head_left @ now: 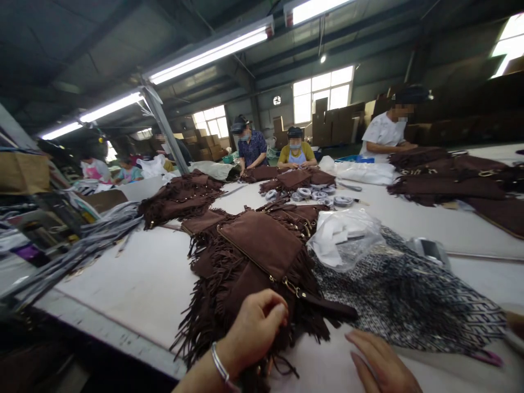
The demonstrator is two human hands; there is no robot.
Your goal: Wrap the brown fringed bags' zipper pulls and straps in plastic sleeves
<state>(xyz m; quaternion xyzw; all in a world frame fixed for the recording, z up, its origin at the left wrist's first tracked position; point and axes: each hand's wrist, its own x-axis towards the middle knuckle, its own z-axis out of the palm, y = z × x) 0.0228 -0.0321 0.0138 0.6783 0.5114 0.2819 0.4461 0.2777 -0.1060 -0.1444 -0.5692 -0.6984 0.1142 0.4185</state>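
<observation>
My left hand (256, 321), with a silver bracelet (220, 362) at the wrist, has its fingers curled in over the lower part of a pile of dark brown fringed bags (229, 284). What it pinches, if anything, I cannot make out. Just beyond it lies a flat brown zipped pouch (264, 240) with a gold-coloured clasp (291, 288) and a brown strap (327, 307). My right hand (382, 363) is open low at the right, fingers stretched out above the pale table (317, 363), apart from the bags.
A black-and-white patterned cloth (409, 297) and a clear plastic bag (347, 240) lie to the right. Rolled grey straps (305, 192) sit beyond the pile. More brown bags (462, 174) lie at the far right. Several people (297, 155) work around the table.
</observation>
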